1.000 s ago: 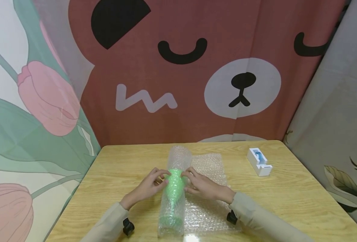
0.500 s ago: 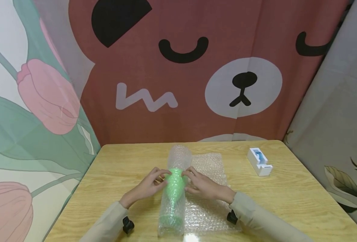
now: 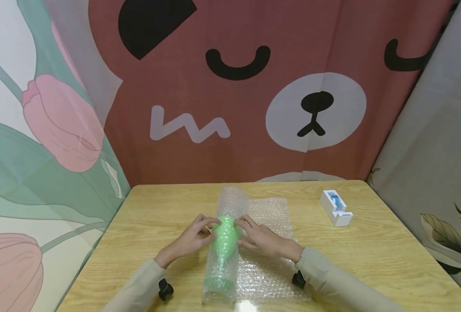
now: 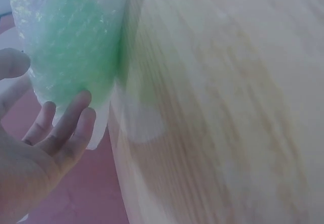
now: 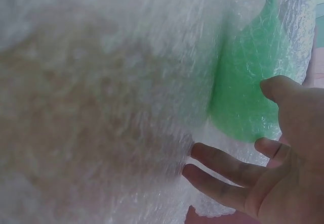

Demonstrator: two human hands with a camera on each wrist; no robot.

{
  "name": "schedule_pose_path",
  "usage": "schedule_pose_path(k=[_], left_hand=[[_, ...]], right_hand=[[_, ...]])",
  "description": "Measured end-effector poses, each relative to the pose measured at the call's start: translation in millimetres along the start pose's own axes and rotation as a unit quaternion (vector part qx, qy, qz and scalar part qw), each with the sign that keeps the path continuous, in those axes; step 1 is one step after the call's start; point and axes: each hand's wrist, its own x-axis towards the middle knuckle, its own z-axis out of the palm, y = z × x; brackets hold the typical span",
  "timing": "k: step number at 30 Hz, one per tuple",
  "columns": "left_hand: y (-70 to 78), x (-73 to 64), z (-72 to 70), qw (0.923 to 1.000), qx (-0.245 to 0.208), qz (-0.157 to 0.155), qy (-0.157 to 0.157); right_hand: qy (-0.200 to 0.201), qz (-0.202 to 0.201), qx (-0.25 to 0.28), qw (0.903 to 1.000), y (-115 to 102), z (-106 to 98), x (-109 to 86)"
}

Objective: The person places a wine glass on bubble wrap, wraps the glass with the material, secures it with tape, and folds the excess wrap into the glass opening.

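Observation:
A green goblet [image 3: 225,236] lies on its side inside a roll of clear bubble wrap [image 3: 232,200], its bowl away from me and its foot toward me. My left hand [image 3: 189,239] holds the roll from the left, thumb and fingertips at the bowl. From the right, my right hand [image 3: 265,240] holds the same stretch. In the right wrist view, its thumb [image 5: 277,86] lies over the wrapped bowl, and two fingertips reach the flat bubble wrap [image 5: 101,133] beside the roll. The left wrist view shows the left fingers [image 4: 71,120] bent around the roll's side.
The unrolled part of the bubble wrap [image 3: 271,277] spreads to the right, under my right forearm. A white tape dispenser [image 3: 336,209] with blue tape stands at the table's back right. Printed cloths [image 3: 214,164] hang behind the wooden table [image 3: 156,208] and along its sides.
The near end of the roll has shifted very slightly left. Both hands keep nearly the same place on it.

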Motion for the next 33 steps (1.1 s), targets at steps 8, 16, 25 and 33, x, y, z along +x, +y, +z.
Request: schedule_pose_path(k=[8,16,25,33], left_hand=[[10.8,1.7,-0.4,0.9999,-0.011,0.000,0.001],[3.9,1.6,1.2,1.0000,-0.008,0.003,0.001],[1.5,0.6,1.0,1.0000,0.001,-0.005,0.001],[1.5,-1.1,0.4,0.9994,0.025,0.002,0.023]], right_hand=[[-0.005,-0.008,-0.020,0.9998,1,-1,-0.3],[0.012,-0.029,-0.018,0.9994,3,0,0.5],[0.011,-0.022,-0.015,0.9996,3,1,-0.9],[-0.001,0.002,-0.015,0.9999,3,3,1.4]])
